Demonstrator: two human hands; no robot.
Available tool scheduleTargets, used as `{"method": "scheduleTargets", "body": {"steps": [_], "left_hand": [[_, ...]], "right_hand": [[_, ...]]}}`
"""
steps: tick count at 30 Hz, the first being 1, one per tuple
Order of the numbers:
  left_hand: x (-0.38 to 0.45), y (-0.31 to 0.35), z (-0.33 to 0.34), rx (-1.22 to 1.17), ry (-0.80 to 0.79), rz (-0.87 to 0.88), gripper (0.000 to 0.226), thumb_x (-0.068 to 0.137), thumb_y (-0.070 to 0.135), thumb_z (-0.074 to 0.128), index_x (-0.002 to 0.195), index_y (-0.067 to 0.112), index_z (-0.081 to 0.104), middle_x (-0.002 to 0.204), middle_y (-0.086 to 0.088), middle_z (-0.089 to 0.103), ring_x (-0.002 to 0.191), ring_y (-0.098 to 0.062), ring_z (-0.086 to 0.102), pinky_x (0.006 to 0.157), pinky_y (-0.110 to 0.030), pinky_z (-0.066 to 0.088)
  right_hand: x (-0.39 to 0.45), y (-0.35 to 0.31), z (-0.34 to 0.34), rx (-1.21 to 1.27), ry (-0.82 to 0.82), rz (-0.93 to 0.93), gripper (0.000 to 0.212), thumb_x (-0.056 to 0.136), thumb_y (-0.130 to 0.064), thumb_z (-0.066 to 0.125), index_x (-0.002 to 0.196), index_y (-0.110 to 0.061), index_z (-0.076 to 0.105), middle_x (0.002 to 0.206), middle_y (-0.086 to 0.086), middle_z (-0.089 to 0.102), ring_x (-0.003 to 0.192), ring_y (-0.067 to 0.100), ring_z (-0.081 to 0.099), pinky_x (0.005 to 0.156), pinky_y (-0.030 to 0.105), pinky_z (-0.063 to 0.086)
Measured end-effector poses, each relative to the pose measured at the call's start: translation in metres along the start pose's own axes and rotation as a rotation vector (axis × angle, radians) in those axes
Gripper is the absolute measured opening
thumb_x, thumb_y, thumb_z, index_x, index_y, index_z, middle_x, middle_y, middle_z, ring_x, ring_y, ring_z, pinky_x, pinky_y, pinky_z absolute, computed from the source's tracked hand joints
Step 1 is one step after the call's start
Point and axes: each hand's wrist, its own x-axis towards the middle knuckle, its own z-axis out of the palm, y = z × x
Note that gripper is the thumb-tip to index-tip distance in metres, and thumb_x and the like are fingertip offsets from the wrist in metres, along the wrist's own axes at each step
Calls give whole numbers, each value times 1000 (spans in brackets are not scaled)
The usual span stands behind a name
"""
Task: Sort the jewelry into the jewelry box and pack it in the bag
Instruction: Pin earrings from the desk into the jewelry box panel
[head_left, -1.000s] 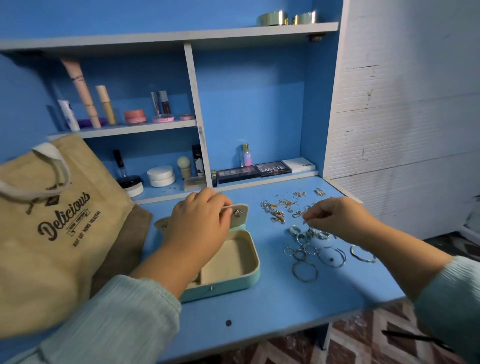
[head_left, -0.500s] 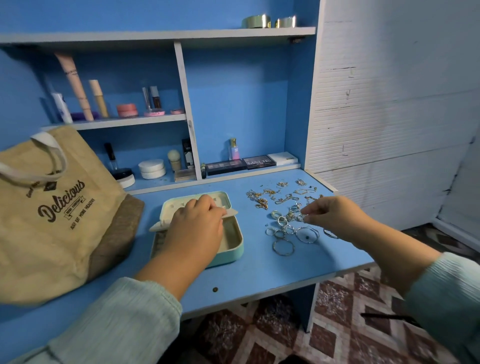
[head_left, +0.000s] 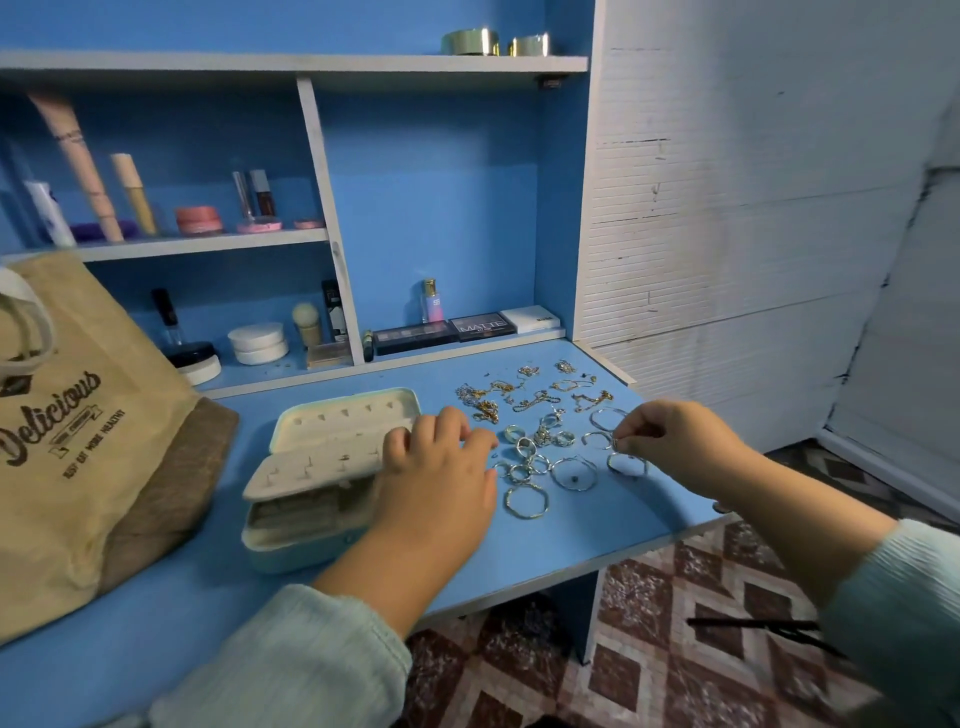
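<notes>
Both forearms enter from the lower edge, left sleeve (head_left: 291, 660) at 7 o'clock, right sleeve (head_left: 898, 613) at 4 o'clock. Sleeves are pale mint-green, finely ribbed knit, long, loose-fitting, pushed back above the wrists. Cuffs are plain, without buttons or markings. Left hand (head_left: 441, 467) and right hand (head_left: 675, 441) are bare: no gloves.

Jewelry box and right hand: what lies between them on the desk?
Head view: the left hand, then silver rings and hoops.

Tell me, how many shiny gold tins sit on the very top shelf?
2. The larger gold tin stands left, and the smaller gold tin is just right of it, near the top shelf's right end. Others could sit out of view.
</notes>
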Motion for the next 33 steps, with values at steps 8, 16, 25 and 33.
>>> {"method": "scheduleTargets", "body": {"steps": [8,16,25,33], "left_hand": [[47,54,41,-268,-199,22,34,97,38,36,129,36,46,131,9,40,124,-16,33,100,-32,22],[94,91,64,-324,-275,77,31,98,35,36,125,37,51,132,10,42,125,-17,33,102,-34,21],[132,118,77,-284,-289,120,28,99,35,39,122,42,54,131,12,42,123,-16,32,98,-35,20],[140,131,86,-216,-270,167,23,98,31,43,112,42,59,125,12,42,119,-16,30,93,-38,17]], "right_hand": [[0,50,0,-30,117,44,14,89,-15,57,79,-25,55,80,-8,57,76,11,49,59,9,33],[7,64,0,59,220,87,12,89,-14,56,80,-21,55,71,-16,51,64,-2,44,53,7,35],[10,71,1,205,272,163,12,91,-16,55,79,-21,54,72,-14,51,64,-2,45,52,3,36],[11,74,0,276,257,201,9,91,-20,55,83,-22,58,72,-11,55,60,1,45,47,10,33]]}}
